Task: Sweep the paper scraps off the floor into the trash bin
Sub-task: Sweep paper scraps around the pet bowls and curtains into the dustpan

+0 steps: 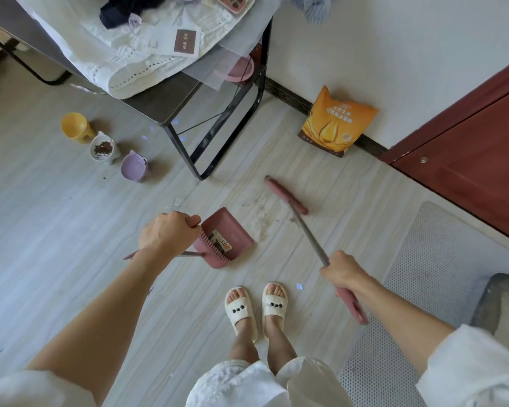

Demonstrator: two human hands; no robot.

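Observation:
A pink dustpan (pixel 235 232) rests on the floor in front of my feet, with a piece of printed paper (pixel 221 241) lying inside it. My left hand (pixel 165 235) is shut on the dustpan's handle. My right hand (pixel 343 273) grips the metal shaft of a pink broom; the broom head (pixel 285 195) lies on the floor to the right of the dustpan, beyond a smear of dust. Small pale paper scraps lie by my right slipper (pixel 299 286), beyond my left hand (pixel 177 201) and under the table (pixel 175 121). No trash bin is in sight.
A black-framed table (pixel 159 104) piled with white cloth stands at the top left. Three pet bowls (pixel 102 148) sit left of its leg. An orange bag (pixel 337 124) leans on the wall. A red door (pixel 476 160) and a grey perforated mat (pixel 423 289) are on the right.

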